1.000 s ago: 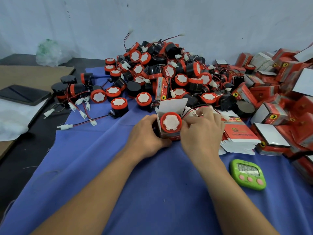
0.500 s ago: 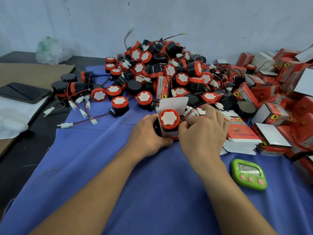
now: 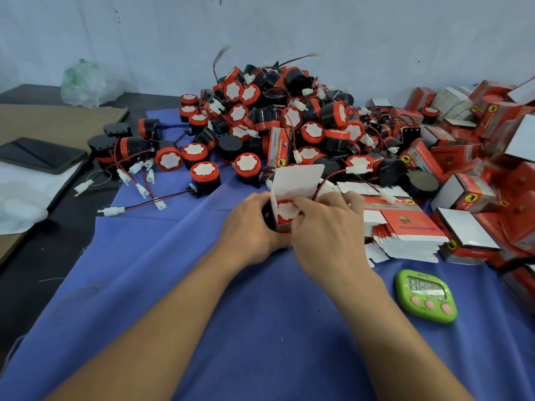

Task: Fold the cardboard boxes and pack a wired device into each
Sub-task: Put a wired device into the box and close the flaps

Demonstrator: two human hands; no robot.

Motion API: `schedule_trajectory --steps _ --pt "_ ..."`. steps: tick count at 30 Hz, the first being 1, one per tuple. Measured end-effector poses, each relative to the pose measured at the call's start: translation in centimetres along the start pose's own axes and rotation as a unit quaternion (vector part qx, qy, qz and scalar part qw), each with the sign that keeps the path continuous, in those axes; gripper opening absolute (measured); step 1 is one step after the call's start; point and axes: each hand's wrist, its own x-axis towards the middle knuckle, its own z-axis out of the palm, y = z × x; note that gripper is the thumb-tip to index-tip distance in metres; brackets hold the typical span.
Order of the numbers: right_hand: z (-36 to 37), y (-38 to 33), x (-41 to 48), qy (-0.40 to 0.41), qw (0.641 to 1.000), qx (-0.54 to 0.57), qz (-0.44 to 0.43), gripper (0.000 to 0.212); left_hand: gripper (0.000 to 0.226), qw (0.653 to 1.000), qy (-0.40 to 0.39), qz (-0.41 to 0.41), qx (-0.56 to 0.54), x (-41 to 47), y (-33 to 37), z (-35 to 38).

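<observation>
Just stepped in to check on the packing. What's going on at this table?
A person is packing a wired device into a small cardboard box on the blue cloth. The left hand grips the box's left side. The right hand holds its right side, thumb over the device's red-and-white cap. The device sits inside and the top flap stands open. A pile of unpacked devices lies behind, with flat boxes and finished boxes to the right.

Near side: bare blue cloth gives you open passage. Device pile walls off far side. Flat box stack and green timer crowd your right. Loose connector leads sprawl far-left.
</observation>
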Motion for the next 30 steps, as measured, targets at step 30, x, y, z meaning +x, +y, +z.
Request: schedule_trajectory --steps 30 --pt "-3.7 1.7 1.7 -0.165 0.967 0.13 0.141 0.019 0.062 0.999 -0.043 -0.005 -0.003 0.1 0.2 -0.1"
